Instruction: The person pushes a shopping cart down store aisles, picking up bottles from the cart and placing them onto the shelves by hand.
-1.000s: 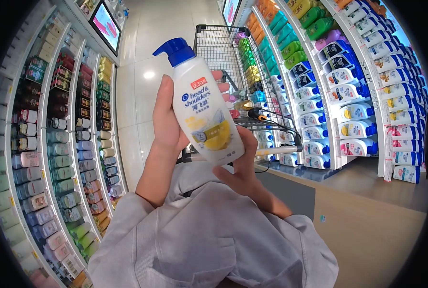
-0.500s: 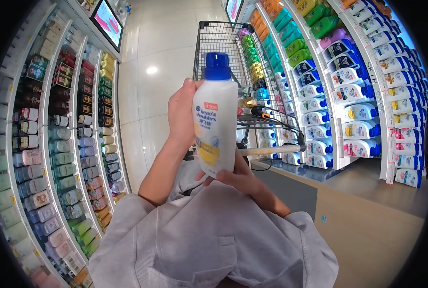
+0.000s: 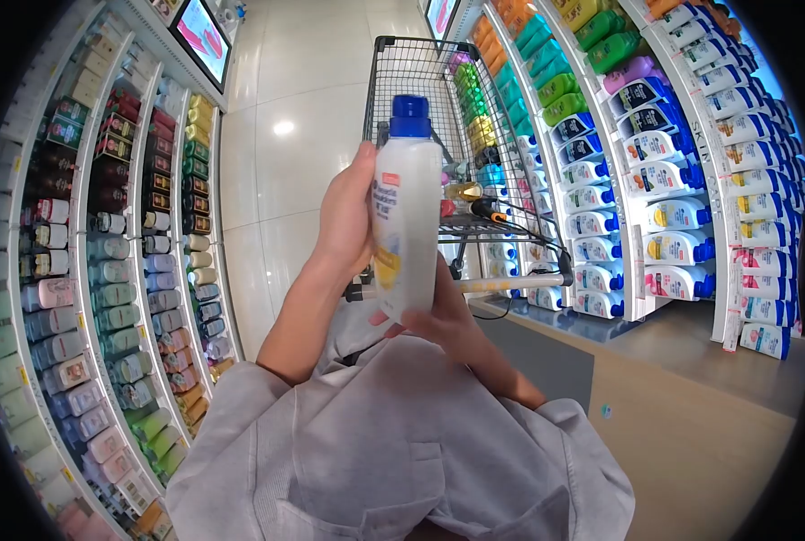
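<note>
A white shampoo bottle [image 3: 409,225] with a blue cap stands upright in front of my chest. Its label, with a red patch and a yellow picture, is turned toward the left, and the plain side shows more. My left hand [image 3: 348,212] is closed around the bottle's left side, thumb up along its shoulder; the fingers behind are hidden. At the bottle's base is my right hand [image 3: 434,325], gripping it from below and slightly blurred. Fingertips of that hand peek out at the lower left of the base.
Ahead stands a wire shopping cart [image 3: 420,77] with a few items inside and a pale handle bar [image 3: 515,282]. Shelves of shampoo bottles [image 3: 677,245] line the right side. To the left, another shelf [image 3: 87,270] holds many bottles and jars. Tiled floor [image 3: 280,180] runs between.
The bottle has turned about its long axis, so its label now faces further left and looks narrower. My right hand has shifted slightly at the base. My left hand keeps its hold.
</note>
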### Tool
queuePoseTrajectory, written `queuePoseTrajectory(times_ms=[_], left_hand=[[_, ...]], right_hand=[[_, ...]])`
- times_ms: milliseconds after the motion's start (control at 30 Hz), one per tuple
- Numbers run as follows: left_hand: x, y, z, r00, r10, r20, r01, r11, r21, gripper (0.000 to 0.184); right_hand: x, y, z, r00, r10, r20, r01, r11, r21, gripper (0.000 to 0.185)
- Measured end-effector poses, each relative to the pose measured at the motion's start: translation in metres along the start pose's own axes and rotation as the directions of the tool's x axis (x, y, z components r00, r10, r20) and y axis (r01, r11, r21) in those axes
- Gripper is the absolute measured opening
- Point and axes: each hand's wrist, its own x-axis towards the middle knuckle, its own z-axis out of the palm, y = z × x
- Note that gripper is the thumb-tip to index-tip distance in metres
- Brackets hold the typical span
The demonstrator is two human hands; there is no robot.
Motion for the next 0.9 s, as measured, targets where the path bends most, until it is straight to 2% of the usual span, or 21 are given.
queuePoseTrajectory(times_ms=[33, 100, 200, 233, 333, 433, 467, 500, 567, 600, 633, 667, 700, 800, 833, 900], left_hand=[[-0.003, 0.006, 0.004, 0.997, 0.02, 0.078, -0.018, 0.999, -0.032, 0.056], [-0.012, 0.016, 0.005, 0.977, 0.015, 0.213, -0.001, 0.998, -0.065, 0.056], [-0.023, 0.011, 0.012, 0.939, 0.097, 0.329, -0.096, 0.995, -0.021, 0.056], [-0.022, 0.01, 0.012, 0.925, 0.111, 0.363, -0.105, 0.994, -0.037, 0.057], [-0.02, 0.008, 0.013, 0.928, 0.129, 0.349, -0.129, 0.991, -0.022, 0.057], [-0.018, 0.008, 0.009, 0.926, 0.125, 0.357, -0.132, 0.991, -0.005, 0.056], [-0.016, 0.006, 0.014, 0.948, 0.117, 0.297, -0.136, 0.99, 0.045, 0.057], [-0.018, 0.003, 0.018, 0.964, 0.106, 0.243, -0.132, 0.987, 0.095, 0.059], [-0.015, -0.007, 0.01, 0.964, -0.079, 0.255, 0.002, 0.957, 0.288, 0.066], [-0.012, -0.024, -0.002, 0.973, -0.105, 0.204, 0.023, 0.93, 0.368, 0.071], [-0.012, -0.028, 0.015, 0.982, -0.1, 0.16, 0.052, 0.959, 0.279, 0.068], [-0.009, -0.034, 0.011, 0.978, -0.125, 0.167, 0.064, 0.942, 0.33, 0.066], [-0.003, -0.043, -0.001, 0.975, -0.148, 0.166, 0.076, 0.922, 0.38, 0.064], [0.009, -0.046, 0.007, 0.948, -0.225, 0.225, 0.037, 0.781, 0.624, 0.059], [0.011, -0.048, 0.013, 0.936, -0.249, 0.248, 0.003, 0.71, 0.704, 0.057], [0.02, -0.055, 0.024, 0.866, -0.359, 0.347, -0.058, 0.618, 0.784, 0.056]], right_hand=[[0.001, 0.001, -0.006, 0.998, 0.059, 0.025, -0.062, 0.984, 0.168, 0.101], [0.0, 0.0, -0.017, 0.994, 0.031, 0.107, -0.054, 0.975, 0.215, 0.096], [0.0, 0.007, -0.035, 0.969, -0.05, 0.241, -0.025, 0.954, 0.299, 0.096], [0.0, 0.008, -0.033, 0.973, -0.054, 0.225, -0.015, 0.956, 0.292, 0.096], [0.002, 0.002, -0.025, 0.983, -0.055, 0.178, 0.007, 0.966, 0.258, 0.092], [0.003, 0.007, -0.023, 0.985, -0.037, 0.167, -0.02, 0.944, 0.329, 0.089], [0.001, 0.007, -0.025, 0.988, -0.042, 0.148, -0.014, 0.934, 0.357, 0.088], [-0.002, 0.009, -0.018, 0.991, -0.086, 0.098, 0.015, 0.823, 0.567, 0.053], [-0.006, 0.012, -0.023, 0.999, 0.05, -0.015, -0.041, 0.93, 0.366, 0.055], [-0.006, 0.013, -0.031, 0.99, 0.117, -0.076, -0.092, 0.957, 0.275, 0.056], [-0.006, 0.012, -0.046, 0.994, 0.079, -0.071, -0.09, 0.981, -0.174, 0.054], [-0.007, 0.01, -0.062, 0.996, 0.063, -0.06, -0.086, 0.806, -0.585, 0.052], [-0.01, 0.005, -0.075, 0.996, 0.068, -0.054, -0.08, 0.471, -0.878, 0.05], [-0.034, -0.036, -0.085, 0.934, -0.034, -0.357, -0.221, 0.728, -0.649, 0.035], [-0.04, -0.024, -0.093, 0.864, -0.102, -0.494, -0.041, 0.962, -0.27, 0.037], [-0.048, -0.042, -0.101, 0.833, -0.22, -0.507, 0.095, 0.961, -0.261, 0.04]])
